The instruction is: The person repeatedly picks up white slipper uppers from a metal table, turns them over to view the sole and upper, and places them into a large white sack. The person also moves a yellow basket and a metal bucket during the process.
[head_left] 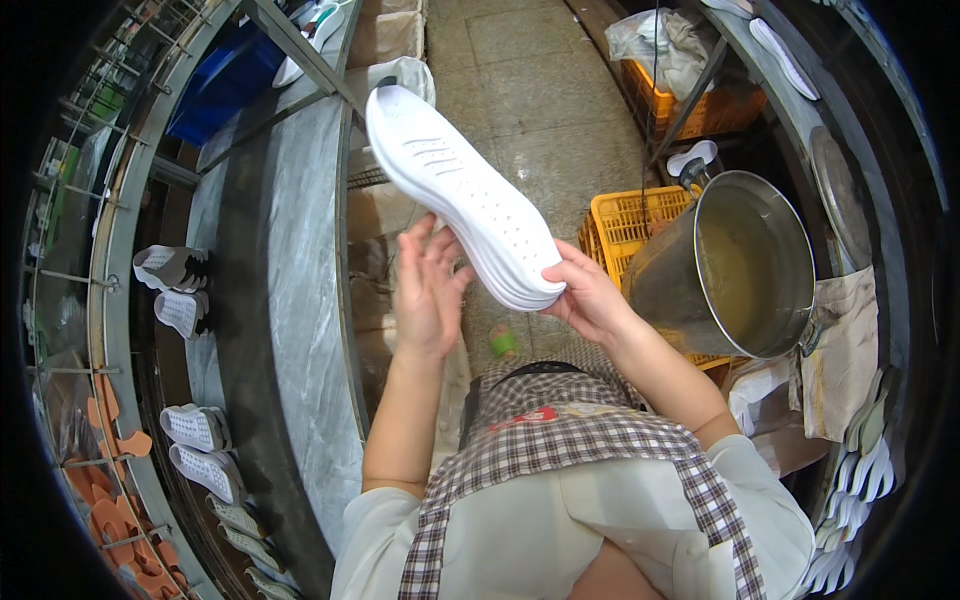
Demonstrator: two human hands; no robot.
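Note:
A white shoe sole [462,185] is held up at a slant in front of me, with rows of small holes and slots on its face and a dark patch at its far tip. My right hand [590,298] grips the near end of it, thumb on the face and the other fingers mostly hidden beneath. My left hand [430,290] is raised beside the sole's left edge, open with fingers apart. Its fingertips come close to the edge; whether they touch I cannot tell.
To my left runs a dark conveyor belt [255,330], with several soles [205,472] along its far side. On the right, a metal pot [665,275] of cloudy liquid stands by a yellow crate [615,225]. Several soles [850,490] are stacked at lower right.

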